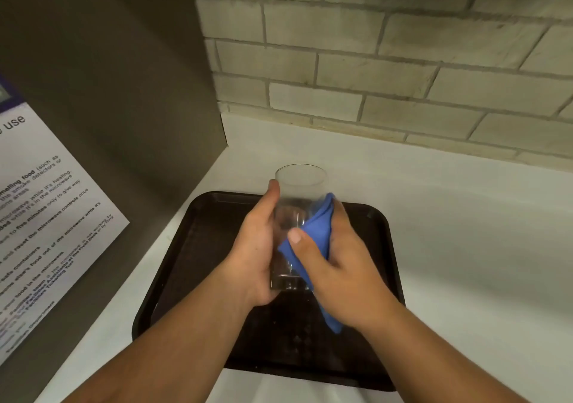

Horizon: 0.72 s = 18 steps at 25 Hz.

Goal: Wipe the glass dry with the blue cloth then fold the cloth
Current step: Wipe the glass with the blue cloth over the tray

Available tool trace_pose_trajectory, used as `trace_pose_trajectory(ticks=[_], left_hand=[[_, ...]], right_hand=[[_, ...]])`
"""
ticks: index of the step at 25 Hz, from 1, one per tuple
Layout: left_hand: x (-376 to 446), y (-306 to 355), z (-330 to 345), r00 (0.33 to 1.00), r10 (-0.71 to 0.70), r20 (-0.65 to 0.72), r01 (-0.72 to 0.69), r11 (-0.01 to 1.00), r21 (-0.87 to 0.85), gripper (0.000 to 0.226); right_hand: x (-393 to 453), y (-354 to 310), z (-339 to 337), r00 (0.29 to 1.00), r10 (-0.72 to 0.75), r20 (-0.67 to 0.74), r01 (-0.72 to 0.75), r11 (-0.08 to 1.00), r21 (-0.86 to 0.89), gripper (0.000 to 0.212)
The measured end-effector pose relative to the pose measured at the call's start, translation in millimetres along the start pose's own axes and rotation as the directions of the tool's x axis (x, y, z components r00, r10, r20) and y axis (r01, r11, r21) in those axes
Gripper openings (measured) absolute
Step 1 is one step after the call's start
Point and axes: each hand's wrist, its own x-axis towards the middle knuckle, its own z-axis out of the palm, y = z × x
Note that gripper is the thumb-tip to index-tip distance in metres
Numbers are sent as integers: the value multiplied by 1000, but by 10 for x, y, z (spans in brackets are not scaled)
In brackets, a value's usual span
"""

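A tall clear glass (298, 192) is held upright above the tray, its rim pointing away from me. My left hand (255, 247) wraps its left side, thumb reaching up near the rim. My right hand (335, 266) presses a bunched blue cloth (317, 232) against the right side of the glass, thumb on top of the cloth. A tail of the cloth hangs below my right wrist. The far side of the glass and most of the cloth are hidden by my hands.
A dark brown tray (376, 247) lies on the white counter (465, 232) under my hands. A grey appliance side (108, 92) with a printed notice (46, 216) stands at the left. A brick wall (387, 61) closes the back.
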Motion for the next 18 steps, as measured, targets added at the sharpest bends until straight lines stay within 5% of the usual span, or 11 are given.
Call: trace_pose_trajectory(ticks=[3, 5, 10, 15, 18], left_hand=[[-40, -7, 20, 994, 30, 102, -32, 999, 16, 75], [-31, 32, -4, 995, 36, 94, -33, 999, -27, 77], [20, 57, -72, 1000, 6, 28, -5, 999, -39, 83], [1, 69, -3, 997, 68, 21, -69, 998, 10, 72], [-18, 48, 72, 992, 125, 7, -125, 992, -16, 75]], right_hand=[[300, -88, -108, 952, 138, -275, -135, 990, 28, 41], [382, -54, -183, 925, 271, -266, -230, 957, 176, 39], [-10, 16, 37, 997, -27, 71, 14, 984, 175, 38], [201, -62, -36, 985, 55, -166, -43, 996, 74, 46], [188, -71, 27, 982, -11, -186, 18, 999, 33, 33]])
